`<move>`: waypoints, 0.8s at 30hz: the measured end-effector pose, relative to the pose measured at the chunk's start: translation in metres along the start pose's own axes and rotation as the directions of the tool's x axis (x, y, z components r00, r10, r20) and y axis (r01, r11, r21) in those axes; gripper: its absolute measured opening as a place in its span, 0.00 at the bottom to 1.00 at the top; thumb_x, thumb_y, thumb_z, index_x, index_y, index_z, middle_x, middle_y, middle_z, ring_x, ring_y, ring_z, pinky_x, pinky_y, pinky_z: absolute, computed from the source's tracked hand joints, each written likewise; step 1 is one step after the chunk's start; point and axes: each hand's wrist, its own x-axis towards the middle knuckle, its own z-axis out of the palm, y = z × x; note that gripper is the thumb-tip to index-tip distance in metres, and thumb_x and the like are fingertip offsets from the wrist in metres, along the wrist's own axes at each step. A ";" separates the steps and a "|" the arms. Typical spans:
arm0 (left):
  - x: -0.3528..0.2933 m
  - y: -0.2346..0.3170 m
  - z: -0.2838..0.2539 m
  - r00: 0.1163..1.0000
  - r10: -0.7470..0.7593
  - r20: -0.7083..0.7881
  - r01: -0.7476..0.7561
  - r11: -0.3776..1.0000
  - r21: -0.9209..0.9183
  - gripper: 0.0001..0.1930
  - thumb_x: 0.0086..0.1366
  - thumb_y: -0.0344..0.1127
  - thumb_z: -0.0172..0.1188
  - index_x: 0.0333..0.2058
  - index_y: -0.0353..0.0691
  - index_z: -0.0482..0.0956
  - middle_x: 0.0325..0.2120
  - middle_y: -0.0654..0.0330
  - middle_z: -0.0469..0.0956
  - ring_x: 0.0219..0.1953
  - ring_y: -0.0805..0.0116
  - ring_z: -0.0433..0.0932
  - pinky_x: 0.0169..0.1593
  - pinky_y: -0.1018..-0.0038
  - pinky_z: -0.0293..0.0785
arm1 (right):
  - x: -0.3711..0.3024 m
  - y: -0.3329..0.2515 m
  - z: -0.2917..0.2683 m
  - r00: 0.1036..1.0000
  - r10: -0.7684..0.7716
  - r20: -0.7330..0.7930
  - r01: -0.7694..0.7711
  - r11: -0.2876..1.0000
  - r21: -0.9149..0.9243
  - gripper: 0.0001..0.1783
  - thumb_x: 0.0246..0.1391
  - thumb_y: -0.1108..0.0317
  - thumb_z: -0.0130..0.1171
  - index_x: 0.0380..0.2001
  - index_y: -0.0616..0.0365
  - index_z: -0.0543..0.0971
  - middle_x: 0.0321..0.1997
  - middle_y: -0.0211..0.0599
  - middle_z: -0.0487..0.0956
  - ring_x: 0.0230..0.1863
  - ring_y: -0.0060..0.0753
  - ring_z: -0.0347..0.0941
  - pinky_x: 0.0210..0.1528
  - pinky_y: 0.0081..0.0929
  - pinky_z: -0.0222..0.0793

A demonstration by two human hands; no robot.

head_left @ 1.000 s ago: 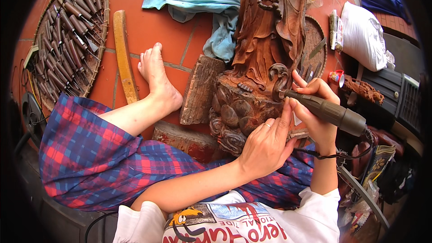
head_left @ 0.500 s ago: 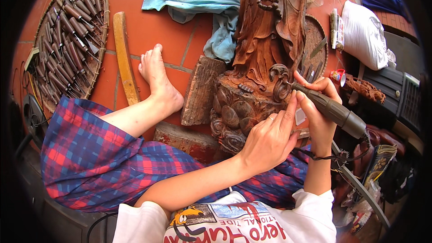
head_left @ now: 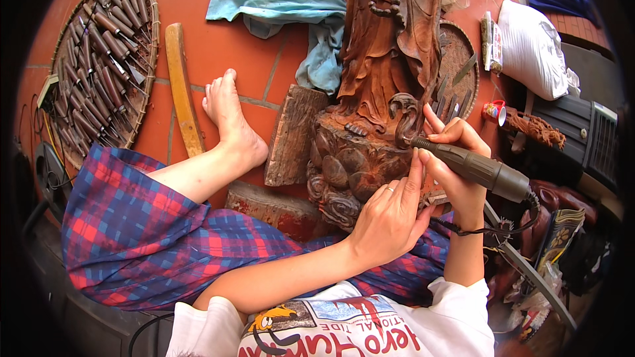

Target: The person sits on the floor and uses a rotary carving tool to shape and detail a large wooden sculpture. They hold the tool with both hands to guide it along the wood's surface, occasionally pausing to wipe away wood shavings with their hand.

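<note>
A carved wooden statue [head_left: 380, 69] in reddish brown stands before me on a base of carved petals [head_left: 337, 168]. My right hand [head_left: 465, 195] grips a dark rotary tool handpiece [head_left: 486, 170]; its front end meets the curled carving [head_left: 403, 116] at the statue's lower right. The bit itself is too small to make out. With fingers stretched out, my left hand [head_left: 387, 225] reaches up beneath the tool, fingertips close to its front end and the right thumb. A black cord [head_left: 522, 228] leaves the handpiece's rear and loops by my right wrist.
A woven basket [head_left: 151, 69] full of chisels lies at the left, near a curved wooden strip [head_left: 183, 89]. Wood blocks [head_left: 294, 135] sit beside the base, under a blue cloth [head_left: 274, 0]. At the right are another basket [head_left: 473, 46], a white sack [head_left: 529, 49] and a cup [head_left: 495, 113].
Both hands and the handpiece have shifted slightly left and down in the picture. The statue also appears a little further left, and the tool still meets the curled carving.
</note>
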 end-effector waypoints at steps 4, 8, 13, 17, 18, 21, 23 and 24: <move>0.002 0.000 0.000 1.000 -0.002 0.017 0.002 1.000 0.001 0.45 0.55 0.30 0.64 0.64 0.16 0.46 0.35 0.45 0.77 0.37 0.55 0.79 0.43 0.66 0.76 | -0.002 0.001 0.000 0.999 0.031 -0.027 -0.029 0.998 0.057 0.08 0.45 0.81 0.64 0.26 0.67 0.73 0.29 0.35 0.75 0.47 0.32 0.77 0.66 0.45 0.62; 0.010 -0.003 -0.002 0.997 -0.028 0.070 0.030 0.999 -0.027 0.44 0.56 0.30 0.64 0.63 0.16 0.47 0.38 0.43 0.76 0.38 0.54 0.80 0.43 0.66 0.76 | -0.002 -0.002 0.003 0.989 0.091 -0.113 -0.081 0.993 0.085 0.08 0.46 0.80 0.65 0.27 0.66 0.74 0.32 0.37 0.79 0.55 0.42 0.75 0.61 0.36 0.67; 0.017 -0.005 -0.003 0.997 -0.013 0.079 0.016 0.999 -0.036 0.44 0.56 0.29 0.63 0.63 0.16 0.47 0.40 0.40 0.76 0.39 0.53 0.80 0.43 0.66 0.77 | -0.001 -0.006 0.007 0.973 0.146 -0.177 -0.119 0.981 0.156 0.08 0.47 0.82 0.61 0.28 0.66 0.71 0.30 0.32 0.70 0.49 0.40 0.77 0.67 0.51 0.60; 0.019 -0.007 -0.004 0.998 -0.013 0.063 0.017 0.998 -0.055 0.44 0.56 0.29 0.63 0.64 0.16 0.46 0.40 0.39 0.76 0.40 0.53 0.80 0.43 0.66 0.77 | -0.002 -0.007 0.013 0.968 0.144 -0.207 -0.114 0.982 0.150 0.08 0.48 0.82 0.60 0.28 0.65 0.71 0.30 0.31 0.69 0.48 0.37 0.76 0.66 0.50 0.61; 0.018 -0.006 -0.003 0.998 -0.017 0.066 0.021 0.998 -0.062 0.44 0.55 0.29 0.63 0.64 0.17 0.46 0.40 0.39 0.76 0.40 0.52 0.80 0.43 0.66 0.77 | -0.004 -0.008 0.013 0.968 0.139 -0.208 -0.113 0.985 0.131 0.08 0.48 0.82 0.60 0.28 0.65 0.71 0.31 0.31 0.69 0.49 0.38 0.76 0.66 0.49 0.62; 0.009 -0.005 -0.001 0.998 -0.023 0.053 0.027 0.996 -0.079 0.45 0.55 0.29 0.64 0.64 0.17 0.45 0.40 0.38 0.76 0.41 0.51 0.80 0.44 0.66 0.77 | -0.008 0.005 0.011 0.983 -0.006 -0.181 0.020 0.997 0.077 0.09 0.47 0.82 0.63 0.28 0.65 0.72 0.31 0.34 0.75 0.46 0.34 0.78 0.62 0.41 0.68; 0.002 -0.004 -0.001 0.999 -0.035 0.032 0.038 0.994 -0.102 0.44 0.57 0.29 0.63 0.64 0.18 0.46 0.41 0.39 0.76 0.41 0.53 0.80 0.44 0.67 0.77 | -0.010 0.004 0.013 0.988 -0.044 -0.147 0.044 0.999 -0.002 0.09 0.45 0.82 0.63 0.27 0.65 0.72 0.28 0.35 0.73 0.40 0.30 0.77 0.62 0.47 0.67; 0.000 -0.002 -0.002 0.999 -0.044 0.019 0.046 0.992 -0.117 0.42 0.59 0.29 0.62 0.64 0.19 0.47 0.42 0.40 0.76 0.41 0.54 0.81 0.44 0.67 0.77 | -0.010 0.003 0.013 0.990 -0.063 -0.130 0.058 0.998 -0.039 0.09 0.44 0.82 0.63 0.26 0.66 0.72 0.27 0.35 0.72 0.37 0.28 0.76 0.63 0.51 0.66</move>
